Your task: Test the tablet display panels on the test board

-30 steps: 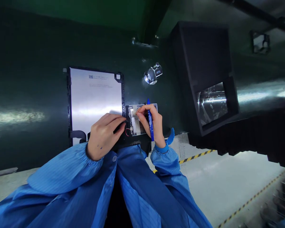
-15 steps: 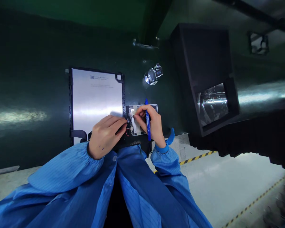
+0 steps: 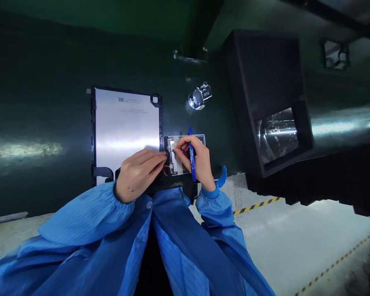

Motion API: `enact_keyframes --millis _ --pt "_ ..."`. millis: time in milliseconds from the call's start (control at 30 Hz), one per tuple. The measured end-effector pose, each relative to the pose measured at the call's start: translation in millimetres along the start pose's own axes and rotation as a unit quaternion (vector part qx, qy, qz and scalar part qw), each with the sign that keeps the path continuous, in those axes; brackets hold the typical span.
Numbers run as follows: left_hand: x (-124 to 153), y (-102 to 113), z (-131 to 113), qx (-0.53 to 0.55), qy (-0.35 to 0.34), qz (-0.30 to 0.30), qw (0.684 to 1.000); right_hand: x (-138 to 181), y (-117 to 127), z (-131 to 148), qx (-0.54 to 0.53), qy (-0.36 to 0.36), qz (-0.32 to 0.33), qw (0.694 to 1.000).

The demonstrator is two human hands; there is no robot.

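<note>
A small circuit board [image 3: 173,163] with a red wire lies at the near edge of the dark bench, right of a flat silvery panel in a black frame [image 3: 126,127]. My left hand [image 3: 138,174] rests curled at the board's left edge, fingertips pressing on it. My right hand [image 3: 194,160] is closed on a blue marker pen [image 3: 191,154], which points away from me, and its fingertips pinch at a pale strip on the board. Both sleeves are blue; a blue strap circles the right wrist.
A shiny metal hand tally counter [image 3: 200,98] stands on the bench beyond the board. A large black foam tray [image 3: 265,82] with a reflective piece in its window sits at the right. The floor below shows yellow-black hazard tape [image 3: 255,203].
The pen has swung slightly more upright and my right fingertips have shifted a little left on the board. My left hand has barely moved.
</note>
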State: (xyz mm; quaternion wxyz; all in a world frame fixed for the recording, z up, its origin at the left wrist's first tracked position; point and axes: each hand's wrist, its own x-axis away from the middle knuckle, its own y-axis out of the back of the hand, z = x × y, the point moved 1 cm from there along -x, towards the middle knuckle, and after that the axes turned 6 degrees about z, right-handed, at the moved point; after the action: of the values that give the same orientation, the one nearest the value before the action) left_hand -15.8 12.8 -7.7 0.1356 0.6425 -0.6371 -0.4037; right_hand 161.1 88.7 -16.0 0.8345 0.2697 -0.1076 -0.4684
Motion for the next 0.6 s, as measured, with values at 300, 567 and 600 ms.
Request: enact_keyframes --millis 300,567,600 --pt "-0.3 -1.0 0.4 -0.008 0.054 0.005 0.999 -0.4 -0.2 -0.4 0.003 0.004 0.007 1.000" --pt "0.4 -3.3 0.1 -0.027 0.058 -0.003 0.998 -3.0 -2.7 3.0 0.035 0.004 0.020 0.999" --pt "0.7 -3.4 0.1 -0.032 0.053 -0.006 0.998 -3.7 -5.0 4.1 0.050 0.004 0.018 0.999"
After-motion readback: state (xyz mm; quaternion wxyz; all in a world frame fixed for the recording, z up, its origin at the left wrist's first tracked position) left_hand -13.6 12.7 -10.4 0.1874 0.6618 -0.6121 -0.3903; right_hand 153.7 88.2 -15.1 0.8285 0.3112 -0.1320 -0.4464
